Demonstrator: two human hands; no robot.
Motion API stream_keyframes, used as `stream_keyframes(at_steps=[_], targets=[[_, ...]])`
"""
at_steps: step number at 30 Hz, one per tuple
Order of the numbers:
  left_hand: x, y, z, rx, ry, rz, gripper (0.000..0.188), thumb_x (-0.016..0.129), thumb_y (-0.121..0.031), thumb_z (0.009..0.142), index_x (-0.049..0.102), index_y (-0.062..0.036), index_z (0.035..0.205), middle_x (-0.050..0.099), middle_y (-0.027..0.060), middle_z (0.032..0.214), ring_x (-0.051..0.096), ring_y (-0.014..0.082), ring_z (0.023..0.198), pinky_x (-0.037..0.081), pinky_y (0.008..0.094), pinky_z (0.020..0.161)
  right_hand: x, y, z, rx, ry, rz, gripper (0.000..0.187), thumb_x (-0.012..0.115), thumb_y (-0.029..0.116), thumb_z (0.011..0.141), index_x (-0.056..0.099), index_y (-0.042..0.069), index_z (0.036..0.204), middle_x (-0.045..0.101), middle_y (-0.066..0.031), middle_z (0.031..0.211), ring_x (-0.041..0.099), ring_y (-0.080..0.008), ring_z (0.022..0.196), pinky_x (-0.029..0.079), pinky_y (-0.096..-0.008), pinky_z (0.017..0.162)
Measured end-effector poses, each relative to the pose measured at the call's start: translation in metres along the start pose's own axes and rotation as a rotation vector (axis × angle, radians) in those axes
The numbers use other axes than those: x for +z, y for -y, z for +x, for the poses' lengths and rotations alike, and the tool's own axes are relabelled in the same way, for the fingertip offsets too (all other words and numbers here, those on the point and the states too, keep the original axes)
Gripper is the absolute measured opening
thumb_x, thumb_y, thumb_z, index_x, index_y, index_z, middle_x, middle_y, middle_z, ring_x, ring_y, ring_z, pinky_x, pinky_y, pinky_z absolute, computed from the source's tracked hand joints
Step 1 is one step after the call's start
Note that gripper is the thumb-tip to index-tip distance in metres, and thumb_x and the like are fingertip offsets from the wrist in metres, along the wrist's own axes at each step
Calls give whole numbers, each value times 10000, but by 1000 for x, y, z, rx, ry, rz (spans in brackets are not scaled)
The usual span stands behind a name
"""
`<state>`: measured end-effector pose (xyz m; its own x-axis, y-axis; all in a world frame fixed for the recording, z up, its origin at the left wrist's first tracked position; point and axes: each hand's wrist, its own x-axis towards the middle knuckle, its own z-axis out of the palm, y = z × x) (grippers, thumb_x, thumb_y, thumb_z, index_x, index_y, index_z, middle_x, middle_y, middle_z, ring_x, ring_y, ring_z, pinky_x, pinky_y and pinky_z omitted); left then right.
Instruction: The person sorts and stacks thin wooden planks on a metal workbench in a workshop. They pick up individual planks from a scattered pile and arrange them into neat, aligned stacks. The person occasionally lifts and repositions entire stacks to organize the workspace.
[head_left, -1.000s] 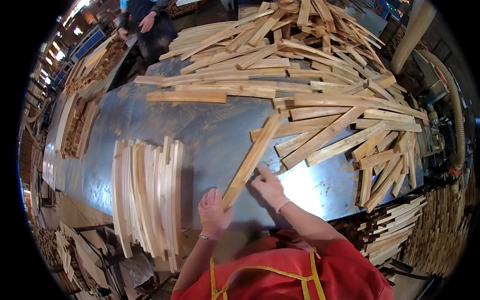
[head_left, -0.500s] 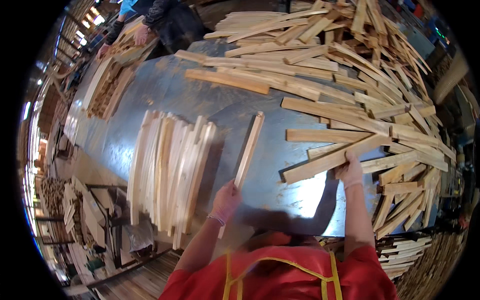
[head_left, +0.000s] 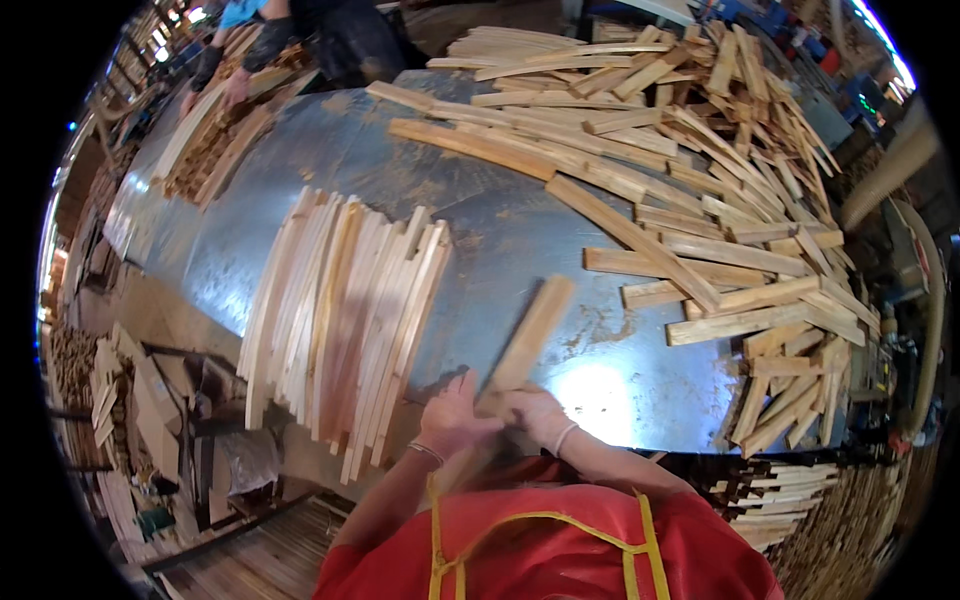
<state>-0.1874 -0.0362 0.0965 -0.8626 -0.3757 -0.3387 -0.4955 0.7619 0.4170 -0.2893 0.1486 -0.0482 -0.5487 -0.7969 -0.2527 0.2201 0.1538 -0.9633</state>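
In front of my body, my right hand [head_left: 540,416] grips a wooden slat [head_left: 533,335], which is smeared by motion and slants up and away. Beside it, near the slat's lower part, is my left hand [head_left: 455,416], its fingers and thumb apart. I cannot tell whether the left hand touches the slat. Left of my hands, a row of pale slats [head_left: 345,310] lies side by side on the metal table [head_left: 490,230], their near ends jutting over its edge. To the right spreads a loose heap of slats [head_left: 740,270], pointing in many directions.
At the far left, a co-worker's hands [head_left: 236,88] rest at another bundle of slats [head_left: 215,140]. More slats are stacked below the table's right side [head_left: 780,500]. A dark frame with a plastic bag [head_left: 250,465] stands at the lower left. A thick hose [head_left: 890,180] hangs at right.
My right hand has drawn a slat from the heap leftward to my front. My left hand has let go of its slat, and the row's right edge now has another slat.
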Motion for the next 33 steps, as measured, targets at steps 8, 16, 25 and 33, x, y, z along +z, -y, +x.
stream_keyframes(at_steps=[8, 16, 25, 33], targets=[[26, 66, 8, -38, -287, 167, 595, 701, -203, 864, 570, -62, 1427, 604, 201, 1395, 597, 390, 1348, 474, 526, 1147, -143, 176, 52, 33, -490, -628, 513, 677, 423, 908, 691, 102, 1308, 734, -291, 1149, 710, -453, 1044, 570, -489, 925], [2, 76, 27, -62, -474, 677, 719, 741, -399, 877, 567, -94, 1505, 556, 170, 1548, 473, 395, 1492, 365, 616, 1229, -337, 175, 18, 238, -714, -1383, 587, 806, 438, 846, 648, 106, 1303, 752, -208, 1155, 741, -386, 1051, 586, -503, 873], [49, -83, 96, 25, -223, 49, 884, 866, -365, 823, 492, -63, 1564, 573, 240, 1498, 583, 438, 1348, 494, 516, 1090, -293, 186, -27, 343, -737, -820, 743, 727, 409, 932, 537, 48, 1553, 671, -279, 1410, 613, -432, 1351, 475, -484, 1169], [56, -93, 112, -59, -175, -325, 855, 867, -354, 803, 515, -54, 1522, 626, 207, 1420, 681, 366, 1164, 577, 454, 964, -362, 135, -27, 94, -1756, 23, 805, 794, 217, 965, 393, -110, 1582, 547, -302, 1544, 601, -407, 1364, 475, -472, 1160]])
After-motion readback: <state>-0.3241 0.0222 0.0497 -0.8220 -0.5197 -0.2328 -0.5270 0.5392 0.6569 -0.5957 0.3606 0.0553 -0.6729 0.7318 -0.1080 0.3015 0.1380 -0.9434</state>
